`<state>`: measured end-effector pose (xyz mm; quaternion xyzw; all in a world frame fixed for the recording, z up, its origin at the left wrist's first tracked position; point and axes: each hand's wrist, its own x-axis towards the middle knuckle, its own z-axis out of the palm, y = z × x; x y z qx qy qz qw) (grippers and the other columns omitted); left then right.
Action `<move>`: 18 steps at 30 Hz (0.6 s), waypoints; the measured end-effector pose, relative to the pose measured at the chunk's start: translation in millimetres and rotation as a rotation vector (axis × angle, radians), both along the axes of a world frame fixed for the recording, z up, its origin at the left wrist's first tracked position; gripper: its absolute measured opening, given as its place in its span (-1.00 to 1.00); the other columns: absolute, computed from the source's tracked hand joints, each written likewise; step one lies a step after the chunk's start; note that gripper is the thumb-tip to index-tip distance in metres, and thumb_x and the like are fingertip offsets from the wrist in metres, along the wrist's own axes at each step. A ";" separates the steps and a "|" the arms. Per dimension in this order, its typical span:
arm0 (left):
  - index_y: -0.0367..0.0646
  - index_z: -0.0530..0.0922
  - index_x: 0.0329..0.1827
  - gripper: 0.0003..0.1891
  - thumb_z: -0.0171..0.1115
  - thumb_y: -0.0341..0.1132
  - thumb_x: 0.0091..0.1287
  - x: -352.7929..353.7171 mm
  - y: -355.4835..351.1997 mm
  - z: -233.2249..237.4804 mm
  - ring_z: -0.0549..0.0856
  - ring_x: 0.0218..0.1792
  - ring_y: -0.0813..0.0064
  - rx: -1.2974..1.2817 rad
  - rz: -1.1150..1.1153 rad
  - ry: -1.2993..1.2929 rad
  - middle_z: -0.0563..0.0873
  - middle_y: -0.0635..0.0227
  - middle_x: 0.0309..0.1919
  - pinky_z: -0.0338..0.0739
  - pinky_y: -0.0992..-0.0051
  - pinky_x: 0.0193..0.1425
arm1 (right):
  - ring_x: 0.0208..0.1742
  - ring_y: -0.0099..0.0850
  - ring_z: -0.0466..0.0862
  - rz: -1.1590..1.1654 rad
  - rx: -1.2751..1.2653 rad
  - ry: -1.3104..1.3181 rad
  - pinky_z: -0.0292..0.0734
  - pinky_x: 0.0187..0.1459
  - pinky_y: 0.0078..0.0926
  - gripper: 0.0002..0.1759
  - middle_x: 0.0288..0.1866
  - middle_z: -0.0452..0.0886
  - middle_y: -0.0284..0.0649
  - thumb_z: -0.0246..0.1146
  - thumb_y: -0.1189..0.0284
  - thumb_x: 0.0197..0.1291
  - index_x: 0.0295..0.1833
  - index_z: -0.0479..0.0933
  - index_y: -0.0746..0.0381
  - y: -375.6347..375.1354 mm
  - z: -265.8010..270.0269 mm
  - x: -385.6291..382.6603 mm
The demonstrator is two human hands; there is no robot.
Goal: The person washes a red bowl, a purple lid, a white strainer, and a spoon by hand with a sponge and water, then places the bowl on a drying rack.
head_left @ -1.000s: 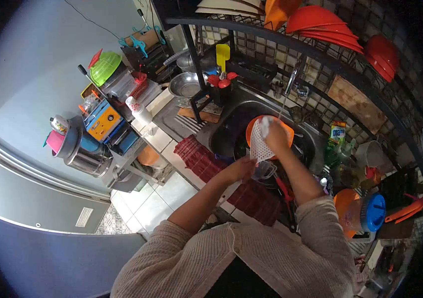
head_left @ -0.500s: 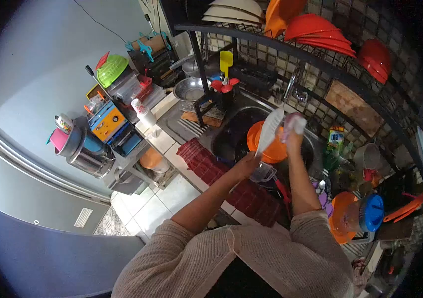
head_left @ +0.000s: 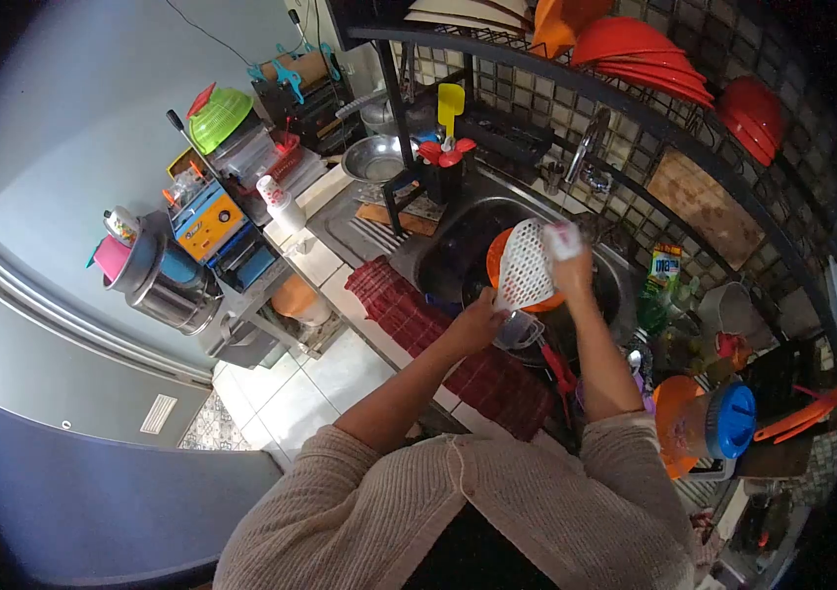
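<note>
My left hand (head_left: pixel 478 323) is closed round the narrow end of a white perforated paddle-shaped utensil (head_left: pixel 527 267), held over the sink (head_left: pixel 455 239). My right hand (head_left: pixel 572 267) grips a white and pinkish cloth or sponge (head_left: pixel 563 240), blurred, at the utensil's upper right edge. Behind the utensil, an orange bowl (head_left: pixel 495 258) sits in the sink, partly hidden. A clear container (head_left: pixel 518 331) lies just below my left hand's side of the utensil.
A dark red towel (head_left: pixel 409 313) covers the counter's front edge. The faucet (head_left: pixel 584 150) rises behind the sink. A black rack (head_left: pixel 556 65) with red bowls (head_left: pixel 640 57) spans above. To the right stands a blue-lidded container (head_left: pixel 733 420).
The white utensil has turned from nearly edge-on to show its perforated face. My left hand has shifted slightly left, and my right hand with the cloth or sponge has moved slightly left.
</note>
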<state>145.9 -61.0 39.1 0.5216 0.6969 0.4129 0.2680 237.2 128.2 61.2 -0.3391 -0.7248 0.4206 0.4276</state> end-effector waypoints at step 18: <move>-0.35 0.18 0.13 -0.59 0.01 -0.29 0.33 12.3 14.3 -5.7 0.56 -0.29 0.30 0.001 -0.071 -0.077 0.54 0.06 -0.30 0.43 0.35 -0.19 | -0.16 -0.23 0.60 0.328 0.671 -0.520 0.48 -0.14 -0.30 -0.71 -0.29 0.62 -0.20 0.15 0.14 0.03 -0.29 0.61 0.10 -13.1 25.4 1.6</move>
